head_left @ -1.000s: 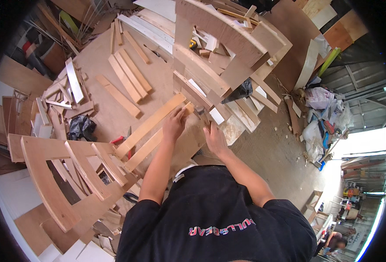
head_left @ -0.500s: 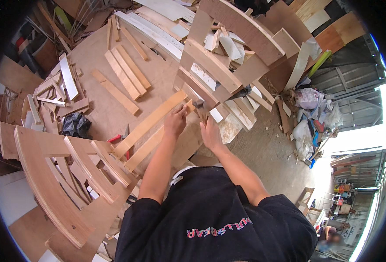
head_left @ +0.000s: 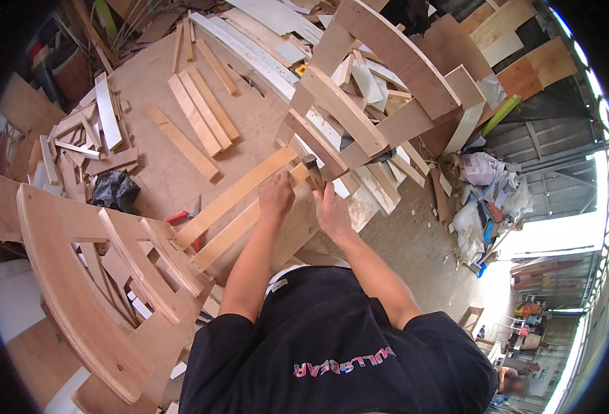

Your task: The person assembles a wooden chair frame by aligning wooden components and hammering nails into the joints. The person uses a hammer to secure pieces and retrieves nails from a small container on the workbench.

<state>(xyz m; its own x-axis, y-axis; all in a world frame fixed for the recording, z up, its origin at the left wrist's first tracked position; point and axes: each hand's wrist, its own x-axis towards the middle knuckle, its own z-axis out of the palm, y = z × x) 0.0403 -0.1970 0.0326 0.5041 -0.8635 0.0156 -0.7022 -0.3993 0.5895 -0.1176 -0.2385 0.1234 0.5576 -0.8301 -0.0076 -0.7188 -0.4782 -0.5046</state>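
My right hand (head_left: 333,212) grips the handle of a hammer (head_left: 311,164), its head over the far right end of a pale wooden slat (head_left: 228,236). On that same slat, close beside the hammer, rests my left hand (head_left: 277,199). Its fingers are bent together, and whatever may be between them is too small to make out. A second slat (head_left: 239,188) runs parallel, just beyond. Both slats reach from a curved wooden frame (head_left: 77,297) at the left toward another curved frame (head_left: 342,110) at the upper right.
Red-handled pliers (head_left: 178,217) lie past the slats. Several loose wooden strips (head_left: 197,114) and a black plastic bag (head_left: 116,191) are on the work surface. Wood offcuts (head_left: 370,86) pile up behind the right frame. Filled sacks (head_left: 470,224) stand at right; another person (head_left: 508,381) is far off.
The view has shifted slightly, so the surroundings sit a little differently in the picture. Both hands and the hammer stay at nearly the same place on the slat.
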